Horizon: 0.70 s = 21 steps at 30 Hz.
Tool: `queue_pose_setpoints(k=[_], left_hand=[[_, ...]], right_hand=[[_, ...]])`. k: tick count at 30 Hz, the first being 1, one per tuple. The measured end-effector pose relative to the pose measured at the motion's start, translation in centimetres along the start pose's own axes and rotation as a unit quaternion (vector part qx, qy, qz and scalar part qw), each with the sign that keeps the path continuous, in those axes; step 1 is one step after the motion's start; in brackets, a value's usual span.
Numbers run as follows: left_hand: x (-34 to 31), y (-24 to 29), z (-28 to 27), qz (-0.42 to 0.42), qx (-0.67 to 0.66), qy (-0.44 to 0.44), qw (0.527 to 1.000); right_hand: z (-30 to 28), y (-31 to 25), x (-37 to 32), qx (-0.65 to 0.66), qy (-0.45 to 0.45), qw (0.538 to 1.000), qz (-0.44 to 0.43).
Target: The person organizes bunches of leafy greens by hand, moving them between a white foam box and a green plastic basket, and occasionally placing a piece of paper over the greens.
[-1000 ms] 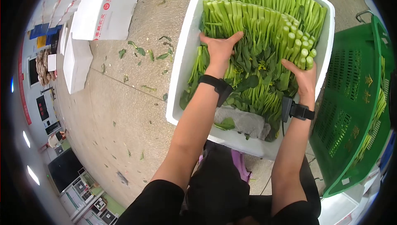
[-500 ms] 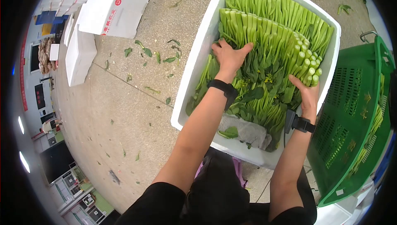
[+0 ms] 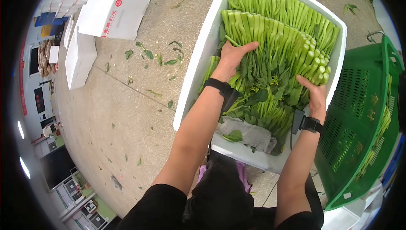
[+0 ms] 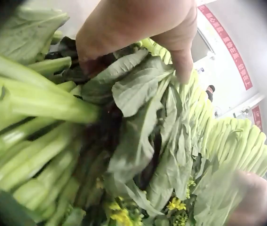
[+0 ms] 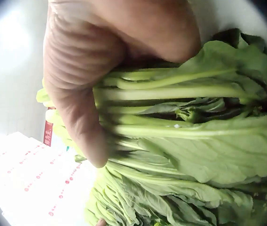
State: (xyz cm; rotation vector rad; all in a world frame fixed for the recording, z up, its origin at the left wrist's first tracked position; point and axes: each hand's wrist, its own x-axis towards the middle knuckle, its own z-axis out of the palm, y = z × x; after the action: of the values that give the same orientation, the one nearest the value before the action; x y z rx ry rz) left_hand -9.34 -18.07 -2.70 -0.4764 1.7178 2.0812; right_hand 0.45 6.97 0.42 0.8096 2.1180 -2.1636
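Leafy choy sum with thick pale-green stems stands in rows, cut ends up, inside a white foam box. My left hand holds the left end of the nearer row, thumb across the stems and fingers tucked down among the leaves. At that row's right end my right hand grips the stems, its thumb lying over them in the right wrist view. The right fingers are mostly hidden behind the bunch. Small yellow flowers show among the leaves below the left hand.
Grey wrapping with a loose leaf lies at the box's near end. A green plastic crate stands close on the right. More white foam boxes sit at upper left, and leaf scraps litter the floor.
The box shifted right and down in view at first. Since then my left hand has slid slightly left and its fingers have sunk among the leaves. The right hand keeps its hold.
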Motion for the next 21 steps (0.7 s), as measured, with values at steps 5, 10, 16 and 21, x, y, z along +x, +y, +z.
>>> queue_pose_setpoints(k=[5, 10, 16, 21], left_hand=[[-1.8, -0.7, 1.4, 0.074, -0.026, 0.019, 0.997], [-1.4, 0.0, 2.3, 0.124, 0.036, 0.042, 0.991], [-2.3, 4.6, 2.8, -0.012, -0.09, 0.062, 0.994], [-3.8, 4.7, 1.9, -0.071, -0.219, -0.037, 0.972]], right_hand=[[0.1, -0.7, -0.2, -0.026, -0.015, 1.0, -0.006], [0.0, -2.0, 0.4, -0.027, -0.034, 0.999, -0.001], [-0.9, -3.3, 1.5, 0.156, -0.072, 0.977, 0.129], [-0.6, -2.6, 0.9, 0.292, -0.062, 0.942, 0.152]])
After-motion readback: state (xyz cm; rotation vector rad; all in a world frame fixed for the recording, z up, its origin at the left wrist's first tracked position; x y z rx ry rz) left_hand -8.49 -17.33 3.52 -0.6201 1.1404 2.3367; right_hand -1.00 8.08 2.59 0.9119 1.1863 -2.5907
